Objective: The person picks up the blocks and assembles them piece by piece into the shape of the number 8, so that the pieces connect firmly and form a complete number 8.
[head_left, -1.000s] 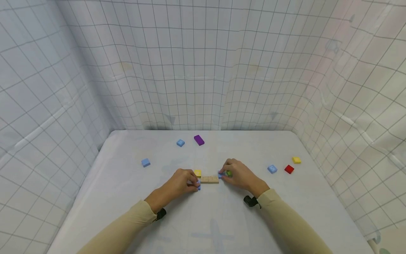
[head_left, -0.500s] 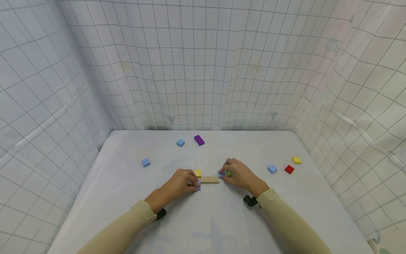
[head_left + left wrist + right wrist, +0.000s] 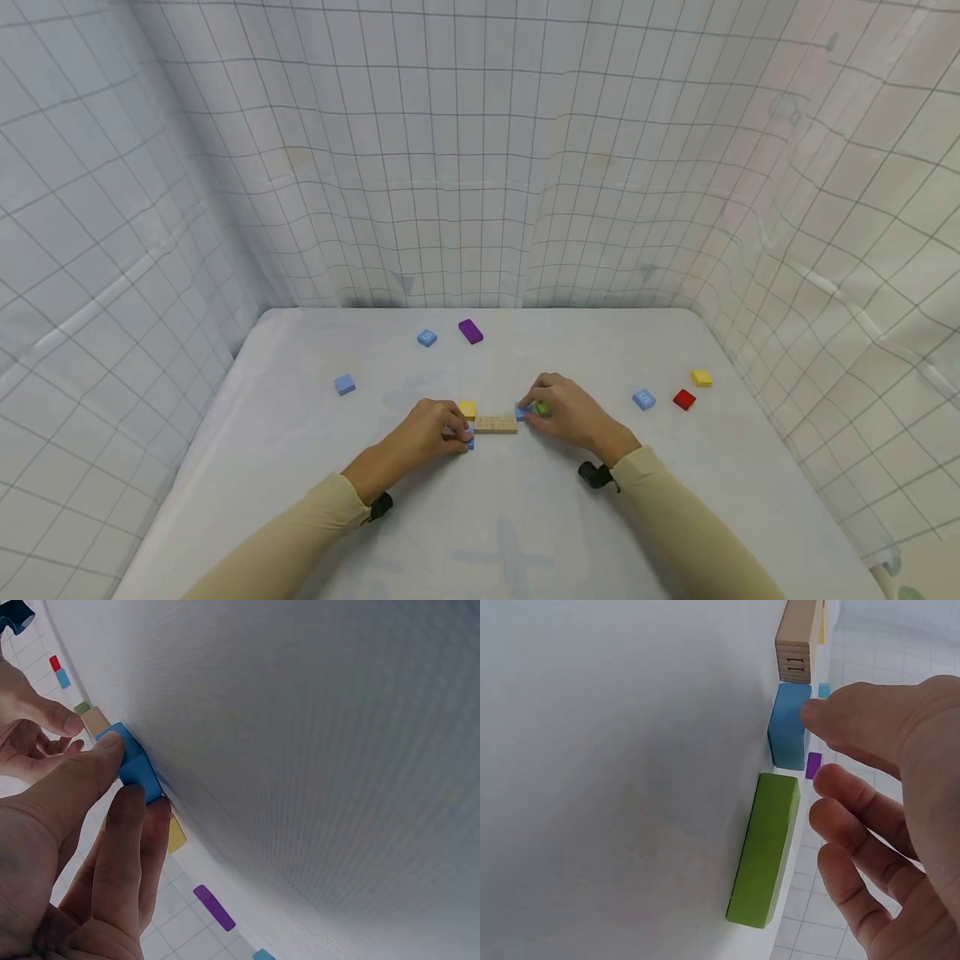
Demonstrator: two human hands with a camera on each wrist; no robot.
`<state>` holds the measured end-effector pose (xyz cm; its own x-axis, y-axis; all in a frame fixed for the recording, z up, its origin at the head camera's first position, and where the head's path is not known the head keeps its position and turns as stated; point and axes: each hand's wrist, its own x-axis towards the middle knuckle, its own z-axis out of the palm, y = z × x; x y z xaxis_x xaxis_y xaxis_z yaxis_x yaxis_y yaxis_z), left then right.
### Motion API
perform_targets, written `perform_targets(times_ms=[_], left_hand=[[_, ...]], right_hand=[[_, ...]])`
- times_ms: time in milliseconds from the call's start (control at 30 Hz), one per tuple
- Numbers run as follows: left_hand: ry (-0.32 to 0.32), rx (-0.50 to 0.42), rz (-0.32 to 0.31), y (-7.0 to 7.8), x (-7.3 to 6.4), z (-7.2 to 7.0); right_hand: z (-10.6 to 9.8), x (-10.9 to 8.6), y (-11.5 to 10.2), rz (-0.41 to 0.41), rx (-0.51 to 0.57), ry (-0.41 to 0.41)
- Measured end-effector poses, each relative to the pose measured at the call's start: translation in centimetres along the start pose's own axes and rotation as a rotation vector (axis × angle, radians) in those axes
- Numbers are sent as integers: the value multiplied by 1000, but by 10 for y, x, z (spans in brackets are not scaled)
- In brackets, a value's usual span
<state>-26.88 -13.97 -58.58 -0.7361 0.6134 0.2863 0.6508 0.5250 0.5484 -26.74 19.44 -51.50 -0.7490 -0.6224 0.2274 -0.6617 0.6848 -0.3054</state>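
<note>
Left hand (image 3: 429, 431) pinches blue block (image 3: 142, 774) in fingers; right hand (image 3: 567, 412) has thumb on second blue block (image 3: 787, 729), can't tell grip from here. Likely light, stiff; pinch opposite sides.

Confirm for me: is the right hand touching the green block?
Apart. The right wrist view shows it: a pale strip of background separates the green block from the fingers of the right hand.
</note>
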Motion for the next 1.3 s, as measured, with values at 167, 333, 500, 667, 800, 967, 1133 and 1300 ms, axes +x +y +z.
perform_targets(times_ms=[167, 333, 500, 667, 800, 967, 1133, 1300], left_hand=[[19, 14, 44, 21, -1, -13], [-15, -2, -8, 10, 0, -7], [-25, 18, -45, -9, 1, 4], [-29, 33, -47, -12, 2, 5], [-35, 26, -58, -13, 2, 5], [-20, 5, -30, 10, 1, -7], [-35, 18, -66, 66, 1, -36], [-6, 8, -12, 43, 0, -25]], right_hand=[[-3, -5, 4, 18, 9, 35], [-7, -14, 9, 31, 7, 59], [-13, -26, 19, 92, -1, 65], [-19, -39, 34, 161, -23, 91], [-29, -52, 46, 210, -32, 126], [-41, -71, 66, 274, -56, 153], [-54, -89, 88, 309, -74, 168], [-61, -105, 102, 368, -65, 168]])
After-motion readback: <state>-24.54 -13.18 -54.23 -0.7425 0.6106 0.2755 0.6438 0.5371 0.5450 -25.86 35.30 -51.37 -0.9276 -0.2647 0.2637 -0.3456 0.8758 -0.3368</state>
